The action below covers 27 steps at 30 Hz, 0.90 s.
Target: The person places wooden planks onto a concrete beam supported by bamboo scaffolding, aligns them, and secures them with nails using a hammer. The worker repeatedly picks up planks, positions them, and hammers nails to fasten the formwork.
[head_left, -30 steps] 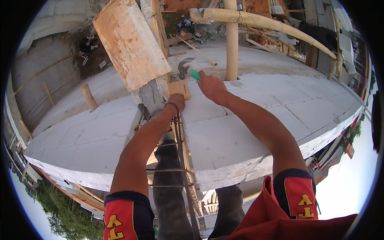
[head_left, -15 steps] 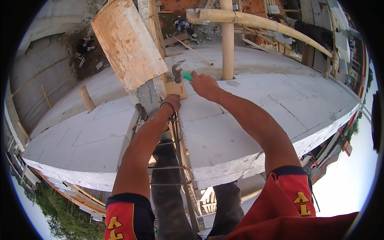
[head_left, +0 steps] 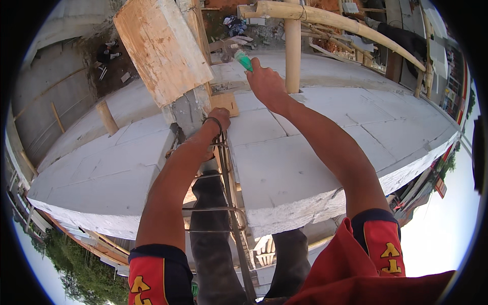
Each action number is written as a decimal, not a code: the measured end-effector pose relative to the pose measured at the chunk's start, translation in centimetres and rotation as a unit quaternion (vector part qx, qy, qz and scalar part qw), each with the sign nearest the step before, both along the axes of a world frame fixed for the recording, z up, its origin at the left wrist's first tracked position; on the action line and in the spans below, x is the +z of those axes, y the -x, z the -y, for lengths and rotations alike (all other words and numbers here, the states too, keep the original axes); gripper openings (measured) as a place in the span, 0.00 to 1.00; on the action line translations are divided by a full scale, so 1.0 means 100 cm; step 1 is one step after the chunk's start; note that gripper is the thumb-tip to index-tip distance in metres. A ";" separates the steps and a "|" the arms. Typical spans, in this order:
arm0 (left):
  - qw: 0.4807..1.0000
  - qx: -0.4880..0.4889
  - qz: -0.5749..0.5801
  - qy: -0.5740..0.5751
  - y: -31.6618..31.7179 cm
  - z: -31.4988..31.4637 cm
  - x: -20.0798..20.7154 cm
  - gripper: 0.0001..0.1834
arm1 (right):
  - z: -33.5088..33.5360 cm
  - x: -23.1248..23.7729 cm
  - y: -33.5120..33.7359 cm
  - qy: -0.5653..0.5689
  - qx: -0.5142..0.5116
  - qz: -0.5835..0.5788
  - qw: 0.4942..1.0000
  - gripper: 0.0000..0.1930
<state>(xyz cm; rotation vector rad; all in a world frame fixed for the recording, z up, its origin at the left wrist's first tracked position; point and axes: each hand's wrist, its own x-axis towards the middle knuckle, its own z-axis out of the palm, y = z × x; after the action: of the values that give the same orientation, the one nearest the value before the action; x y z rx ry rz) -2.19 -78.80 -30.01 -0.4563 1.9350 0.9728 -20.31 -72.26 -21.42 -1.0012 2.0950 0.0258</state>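
My right hand [head_left: 265, 84] is closed around the green handle of a claw hammer [head_left: 244, 62]. The hammer is lifted beyond the wall top, its metal head smeared by motion. My left hand [head_left: 219, 118] is closed at the near edge of a small wooden board [head_left: 229, 103], touching it. Whatever is between those fingers is hidden. The board lies beside a concrete column stub [head_left: 188, 113], at the far end of a gap in the wall. A dark band circles my left wrist.
Pale block wall [head_left: 300, 147] extends to both sides. Steel bars [head_left: 223, 178] run through the gap between my arms. A large plywood panel [head_left: 160, 48] leans at the column. A bamboo post [head_left: 292, 56] and curved pole [head_left: 335, 21] stand beyond. Ground lies far below.
My right hand has raised the hammer up and away from the small board, and its head has become blurred. My left hand stays at the board, with the view shifting slightly.
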 end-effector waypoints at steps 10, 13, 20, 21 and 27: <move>0.999 0.006 -0.036 0.020 -0.004 -0.004 0.005 0.15 | 0.010 -0.013 -0.003 0.042 0.005 -0.019 0.999 0.15; 0.999 0.002 -0.010 0.041 -0.004 -0.011 0.009 0.13 | -0.003 -0.007 -0.004 0.023 0.070 0.021 0.997 0.15; 0.999 -0.021 -0.027 0.032 -0.006 -0.005 0.010 0.13 | 0.016 0.015 0.018 -0.056 0.026 -0.001 0.998 0.16; 0.999 -0.021 -0.009 0.026 -0.004 -0.003 0.010 0.13 | 0.018 0.016 0.018 -0.059 -0.004 0.003 0.998 0.16; 0.998 -0.033 -0.043 0.042 -0.004 -0.001 0.011 0.14 | -0.007 0.011 -0.002 -0.075 0.147 0.037 0.986 0.15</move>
<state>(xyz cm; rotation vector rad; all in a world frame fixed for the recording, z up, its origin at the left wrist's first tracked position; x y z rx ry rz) -1.82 -78.69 -28.92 -0.4026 2.0609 0.8835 -20.13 -71.60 -20.29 -1.1902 1.8331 0.2876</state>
